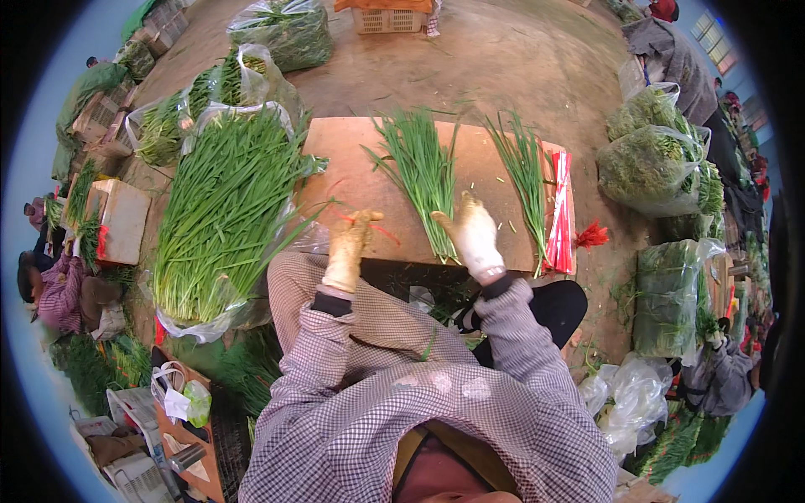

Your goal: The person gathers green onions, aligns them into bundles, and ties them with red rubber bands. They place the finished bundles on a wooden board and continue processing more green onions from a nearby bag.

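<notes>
My gloved left hand is closed around a thin red tie, whose ends stick out on both sides. It is over the near edge of the wooden board. My gloved right hand has its thumb apart from the fingers, and nothing shows in it. Just left of that hand, a loose bunch of garlic chives lies with its pale stems toward me. A smaller chive bunch lies farther right. Beside it sits a stack of red-and-white strips.
A big heap of chives in clear plastic stands left of the board. Bagged greens are behind it, with more bags at right. Red ties stick out past the board's right edge. Other people work at both sides.
</notes>
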A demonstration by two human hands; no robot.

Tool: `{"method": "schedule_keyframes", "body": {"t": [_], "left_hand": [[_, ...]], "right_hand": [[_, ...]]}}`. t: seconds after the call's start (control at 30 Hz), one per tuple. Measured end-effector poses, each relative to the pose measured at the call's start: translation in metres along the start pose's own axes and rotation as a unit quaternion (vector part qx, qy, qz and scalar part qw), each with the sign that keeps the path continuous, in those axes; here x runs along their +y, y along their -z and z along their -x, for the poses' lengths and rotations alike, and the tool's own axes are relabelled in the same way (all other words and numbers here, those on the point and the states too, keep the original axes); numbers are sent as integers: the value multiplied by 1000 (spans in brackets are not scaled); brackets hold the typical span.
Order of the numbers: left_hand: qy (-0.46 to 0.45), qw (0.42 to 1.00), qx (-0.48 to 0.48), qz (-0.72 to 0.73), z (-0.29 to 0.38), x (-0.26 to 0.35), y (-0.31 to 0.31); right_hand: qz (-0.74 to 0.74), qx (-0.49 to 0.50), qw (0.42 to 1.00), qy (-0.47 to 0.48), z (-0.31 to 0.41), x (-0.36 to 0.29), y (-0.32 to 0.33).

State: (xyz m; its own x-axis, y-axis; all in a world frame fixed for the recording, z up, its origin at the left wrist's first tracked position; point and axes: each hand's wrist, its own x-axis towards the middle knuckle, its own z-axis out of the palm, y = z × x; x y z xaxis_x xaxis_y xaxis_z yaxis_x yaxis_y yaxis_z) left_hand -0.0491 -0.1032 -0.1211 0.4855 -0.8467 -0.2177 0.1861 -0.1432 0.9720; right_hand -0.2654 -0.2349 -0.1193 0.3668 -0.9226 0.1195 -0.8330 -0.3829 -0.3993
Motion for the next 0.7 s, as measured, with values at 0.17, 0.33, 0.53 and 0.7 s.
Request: {"method": "schedule_keyframes", "body": {"t": [0.17, 0.33, 0.53, 0.7], "left_hand": [[16, 996, 81, 27, -13, -11, 44], [-44, 992, -13, 121, -13, 15, 14], [-26, 962, -116, 246, -43, 27, -53], [46, 948, -145, 281, -84, -37, -97]], "right_hand": [[163, -43, 985, -46, -20, -5, -95], [170, -3, 984, -59, -30, 51, -118], [-138, -11, 982, -129, -57, 91, -38], [-366, 40, 924, -104, -84, 85, 86]]}}
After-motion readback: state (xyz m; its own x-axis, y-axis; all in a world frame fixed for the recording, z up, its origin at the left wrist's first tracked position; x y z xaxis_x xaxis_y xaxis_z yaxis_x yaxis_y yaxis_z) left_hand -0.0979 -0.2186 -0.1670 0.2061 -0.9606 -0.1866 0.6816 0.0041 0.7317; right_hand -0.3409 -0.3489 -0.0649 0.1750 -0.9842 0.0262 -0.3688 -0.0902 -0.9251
